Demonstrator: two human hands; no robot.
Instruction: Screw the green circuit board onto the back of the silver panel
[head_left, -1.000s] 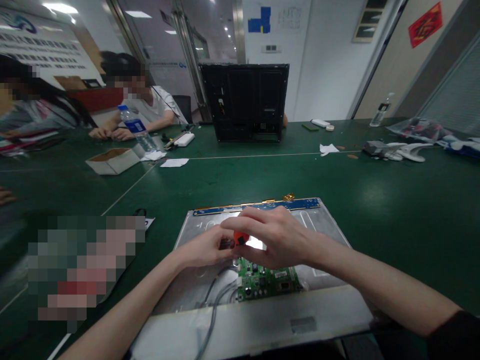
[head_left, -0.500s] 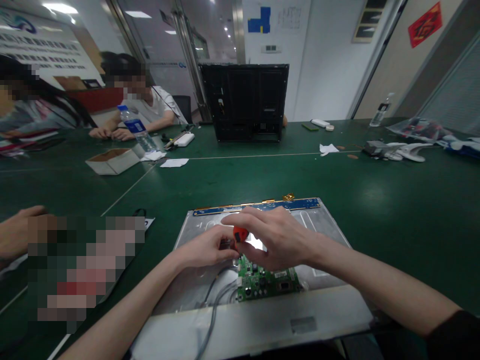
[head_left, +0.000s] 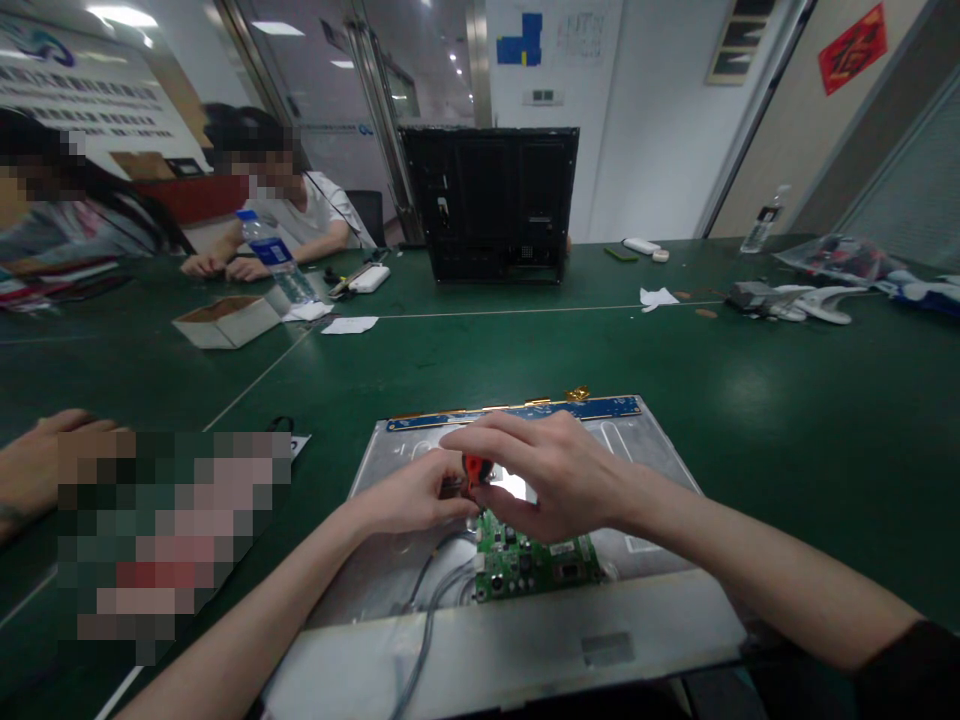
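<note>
A silver metal display panel (head_left: 517,630) lies in front of me, with a green circuit board (head_left: 529,565) on its back and grey cables (head_left: 429,620) running from the board's left side. Over the board's upper left stands a red and black screwdriver (head_left: 475,470), seen by its handle end. The fingers of my right hand (head_left: 555,470) are curled round the handle from the right. My left hand (head_left: 420,492) pinches the screwdriver low from the left. Its tip is hidden behind my fingers.
A blue circuit strip (head_left: 517,411) edges the panel's far side. Beyond it stand a black monitor (head_left: 491,205), an open cardboard box (head_left: 227,322) and a tilted water bottle (head_left: 276,255). Another person's hand (head_left: 37,465) rests at the left; two people sit behind the table.
The screwdriver handle has turned a little, showing more black on its end. My right fingers have shifted slightly with it, while my left hand and the panel stay put.
</note>
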